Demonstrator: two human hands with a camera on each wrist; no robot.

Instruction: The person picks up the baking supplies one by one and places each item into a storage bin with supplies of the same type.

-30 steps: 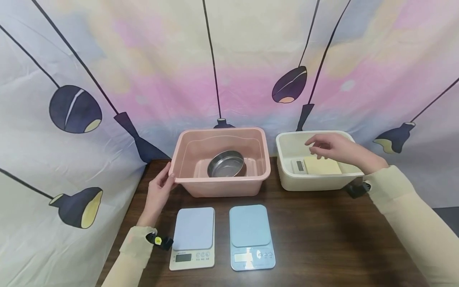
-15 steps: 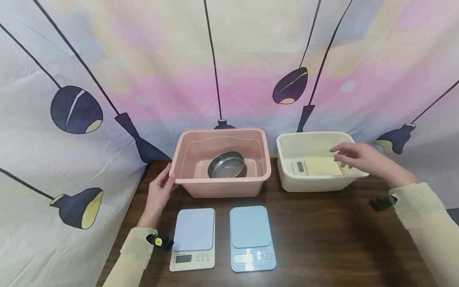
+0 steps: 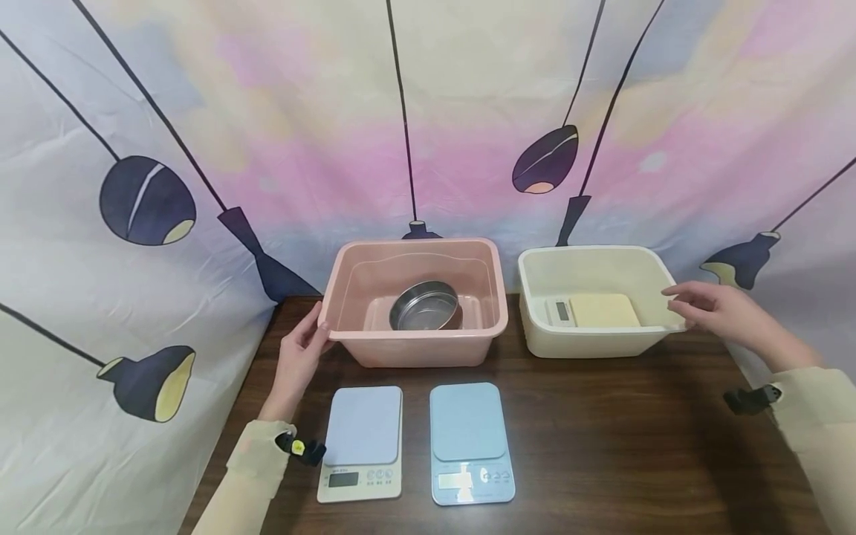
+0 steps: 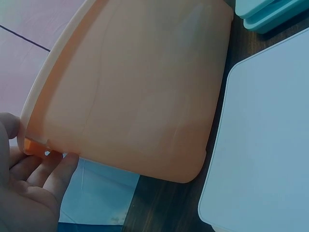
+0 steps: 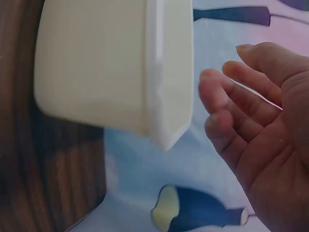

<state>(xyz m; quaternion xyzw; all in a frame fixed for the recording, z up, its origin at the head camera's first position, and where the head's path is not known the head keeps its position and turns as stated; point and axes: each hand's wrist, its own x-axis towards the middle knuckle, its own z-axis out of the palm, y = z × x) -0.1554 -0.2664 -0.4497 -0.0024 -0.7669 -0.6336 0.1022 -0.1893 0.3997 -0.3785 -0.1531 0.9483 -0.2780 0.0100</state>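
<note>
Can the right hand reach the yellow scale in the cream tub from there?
Likely yes: the right hand, holding nothing, is beside the cream tub, whose open top leaves the yellow scale uncovered; only the tub's wall stands between.

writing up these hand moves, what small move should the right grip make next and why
Probably close the right grip on the right end of the cream rectangular plastic tub: in the right wrist view it holds nothing and sits beside that end, seemingly not touching, while the left grip holds the left end of the pink rectangular plastic tub.
</note>
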